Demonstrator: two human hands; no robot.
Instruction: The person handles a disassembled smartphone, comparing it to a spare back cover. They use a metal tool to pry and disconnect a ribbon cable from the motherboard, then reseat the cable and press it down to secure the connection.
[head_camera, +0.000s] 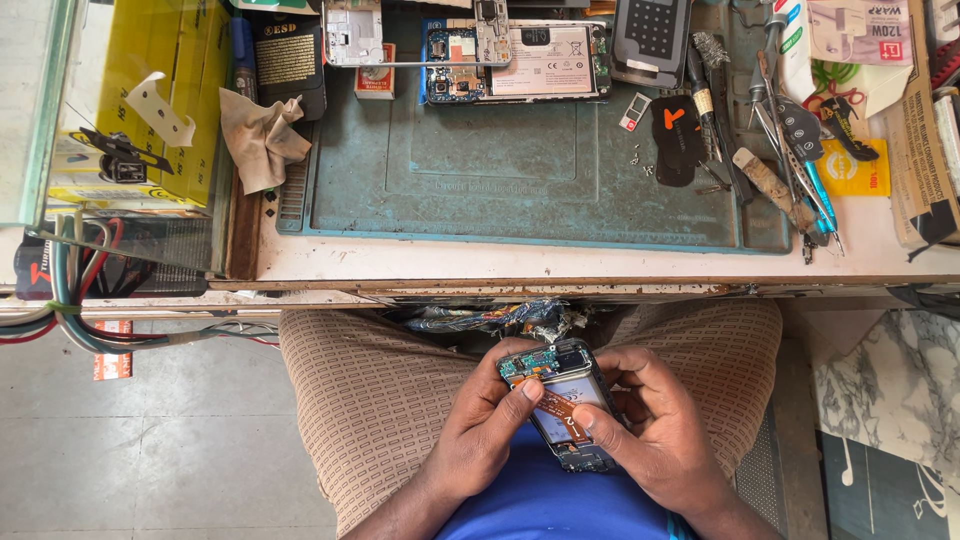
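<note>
While you sit at the workbench, you hold an opened phone (565, 405) over your lap, between both hands, below the edge of the table (560, 262). Your left hand (480, 435) grasps the phone from its left side, with the thumb pressed on the exposed inside near the orange flex cable (562, 409). Your right hand (655, 425) grasps the phone from the right side, and its thumb lies on the lower end of the same cable. The small green circuit board (528, 365) at the top of the phone is visible above your fingers.

On the table, well apart from your hands, a blue-green work mat (520, 185) lies. At its far edge there is a second opened phone (515, 62) with its back removed. To the right of the mat you see a bunch of tweezers and screwdrivers (790, 165). On the left, a crumpled beige cloth (262, 140) rests beside a yellow box (165, 100).
</note>
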